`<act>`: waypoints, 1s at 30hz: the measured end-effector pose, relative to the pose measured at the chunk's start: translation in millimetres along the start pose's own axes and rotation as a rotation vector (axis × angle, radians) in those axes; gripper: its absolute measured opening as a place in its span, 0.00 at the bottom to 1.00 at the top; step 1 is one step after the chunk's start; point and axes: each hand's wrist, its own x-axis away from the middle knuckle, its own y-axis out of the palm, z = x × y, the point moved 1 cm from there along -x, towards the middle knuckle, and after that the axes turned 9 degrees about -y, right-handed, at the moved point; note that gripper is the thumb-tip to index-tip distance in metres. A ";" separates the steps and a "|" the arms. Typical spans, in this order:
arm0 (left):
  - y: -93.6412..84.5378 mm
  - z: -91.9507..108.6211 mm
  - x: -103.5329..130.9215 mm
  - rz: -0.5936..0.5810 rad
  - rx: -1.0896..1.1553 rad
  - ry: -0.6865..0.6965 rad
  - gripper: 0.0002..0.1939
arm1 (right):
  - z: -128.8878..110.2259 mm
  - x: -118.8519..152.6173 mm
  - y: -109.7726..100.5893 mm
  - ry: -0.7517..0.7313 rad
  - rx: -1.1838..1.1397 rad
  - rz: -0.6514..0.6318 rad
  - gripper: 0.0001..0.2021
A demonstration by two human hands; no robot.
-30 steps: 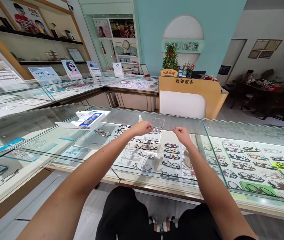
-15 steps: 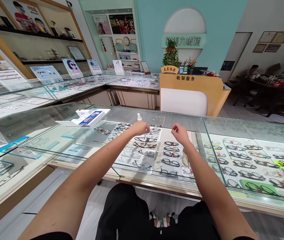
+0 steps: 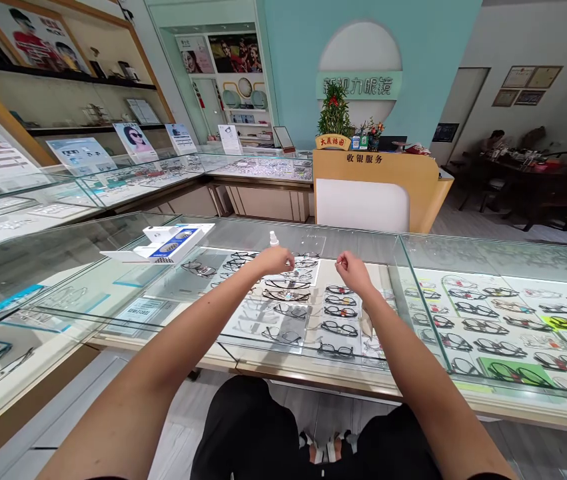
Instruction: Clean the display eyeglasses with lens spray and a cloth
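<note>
Over the glass top of a display case (image 3: 358,241), my two hands are held a short way apart. My left hand (image 3: 277,260) has its fingers curled together; what they hold, if anything, I cannot make out. Facing it, my right hand (image 3: 353,270) is closed in a pinch, its contents also too small or hidden to name. Just behind my left hand stands a small white bottle (image 3: 274,238) with a nozzle, partly covered by the hand. Rows of eyeglasses (image 3: 339,327) lie under the glass below both hands.
An opened white and blue box (image 3: 176,244) rests on the counter to the left. More eyeglasses (image 3: 486,327) fill the case at right. Beyond are a wooden cashier desk (image 3: 420,180) with a potted plant (image 3: 334,115), and people at a dark table (image 3: 518,163).
The view has shifted slightly, so the scene sits a little lower and further left. Both hands keep nearly the same pose, and the gap between them is slightly narrower.
</note>
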 end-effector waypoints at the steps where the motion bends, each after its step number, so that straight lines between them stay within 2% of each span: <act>1: -2.7 0.5 -2.8 0.007 -0.002 -0.009 0.11 | 0.4 0.0 0.7 -0.006 0.005 -0.004 0.03; 4: -6.6 3.4 -14.0 0.028 -0.014 -0.039 0.14 | 1.4 -0.3 2.8 -0.011 0.016 -0.014 0.03; 7: -3.0 9.0 -25.5 0.031 -0.026 -0.043 0.16 | 0.6 -0.4 4.0 0.003 0.016 -0.010 0.04; 12: 0.6 16.8 -34.3 0.015 -0.006 -0.032 0.11 | -2.3 -1.6 2.2 0.012 0.019 0.034 0.13; 17: -24.2 25.3 -28.9 0.021 0.092 0.018 0.11 | -1.5 -6.6 -1.9 0.037 0.040 0.036 0.25; 19: -35.5 36.6 -23.6 0.064 0.231 0.042 0.14 | -2.0 -8.8 -5.0 0.078 -0.025 0.076 0.29; 22: -40.7 64.7 -14.4 0.162 0.636 0.077 0.17 | -5.9 -11.5 -10.7 0.082 -0.228 0.144 0.31; 26: -21.4 105.8 -6.4 0.284 1.095 0.111 0.21 | -14.7 -14.7 -18.1 0.031 -0.475 0.184 0.22; 30: 4.1 123.8 -2.4 0.346 1.319 0.133 0.22 | -22.9 -16.2 -22.2 -0.002 -0.543 0.249 0.18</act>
